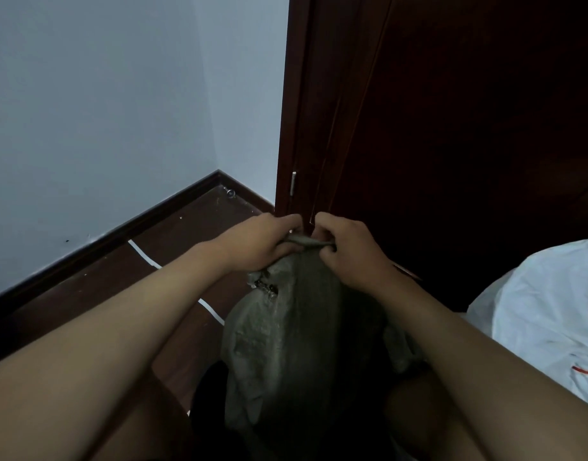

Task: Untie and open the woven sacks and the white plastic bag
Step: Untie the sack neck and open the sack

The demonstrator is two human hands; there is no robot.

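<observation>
Pinching the woven sack's [296,327] twisted tie [306,241], lying crosswise mid-frame, left hand [262,242] and right hand [344,249] clench opposite ends.

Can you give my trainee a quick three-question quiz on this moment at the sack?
1. True or false: both hands grip the twisted neck of the grey woven sack.
2. Which side of the view shows the white plastic bag: A left, B right, C top?
3. Fill in: the white strip lies on the ______.

Key:
1. True: left hand and right hand pinch the neck between them.
2. B.
3. Floor.
</observation>
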